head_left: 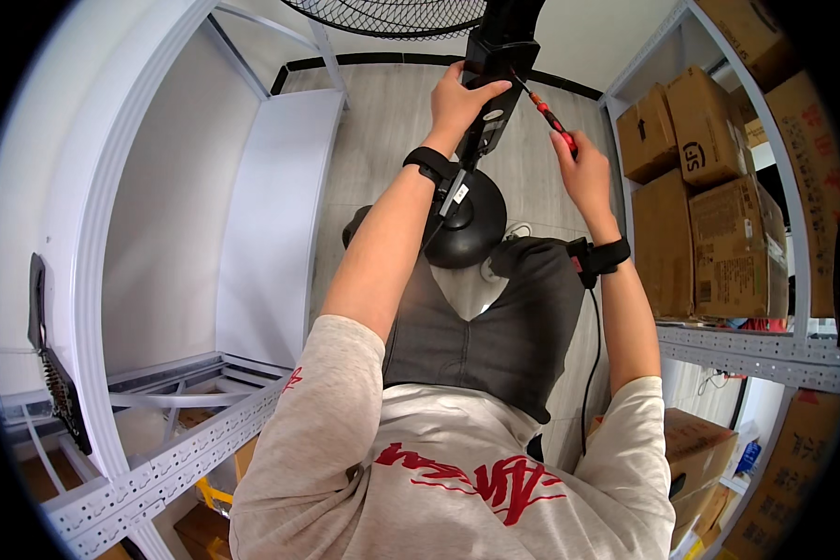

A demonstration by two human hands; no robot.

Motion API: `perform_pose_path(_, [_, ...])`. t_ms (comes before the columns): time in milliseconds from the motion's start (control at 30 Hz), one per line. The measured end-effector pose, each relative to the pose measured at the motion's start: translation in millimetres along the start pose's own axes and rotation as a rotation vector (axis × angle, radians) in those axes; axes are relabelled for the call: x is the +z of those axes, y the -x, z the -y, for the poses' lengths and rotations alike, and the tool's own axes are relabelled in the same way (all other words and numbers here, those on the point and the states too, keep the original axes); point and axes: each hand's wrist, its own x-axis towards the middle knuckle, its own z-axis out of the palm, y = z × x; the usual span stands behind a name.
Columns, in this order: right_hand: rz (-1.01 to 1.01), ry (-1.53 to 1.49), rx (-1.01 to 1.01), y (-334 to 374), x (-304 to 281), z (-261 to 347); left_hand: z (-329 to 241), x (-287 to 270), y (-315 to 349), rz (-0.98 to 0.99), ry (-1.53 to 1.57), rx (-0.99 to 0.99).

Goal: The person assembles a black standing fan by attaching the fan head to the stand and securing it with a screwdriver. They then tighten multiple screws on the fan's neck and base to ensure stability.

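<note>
In the head view, the right hand (585,173) is grasping a red-and-black screwdriver (549,118), its fingers clenching around the handle, while the tool is angling up and leftward to the black fan housing (506,56). The left hand (457,107) is gripping that housing's left side, its thumb lying across the front. Below, a round black base (481,238) is resting on the floor (378,140), near the person's knees.

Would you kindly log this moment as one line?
left hand: thumb across black fan column; right hand: holding red-black screwdriver angled toward column; round base: on floor
</note>
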Motion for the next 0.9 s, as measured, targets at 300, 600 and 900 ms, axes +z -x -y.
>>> perform_pose_path(300, [0.510, -1.184, 0.591, -6, -12, 1, 3, 1, 1, 0.019, 0.032, -0.021])
perform_pose_path(600, [0.741, -1.375, 0.804, -11, -22, -4, 4, 1, 0, 0.009, -0.009, -0.028])
perform_pose_path(900, [0.451, -0.839, 0.376, -8, -5, -30, 0, 4, 1, 0.007, -0.015, -0.011])
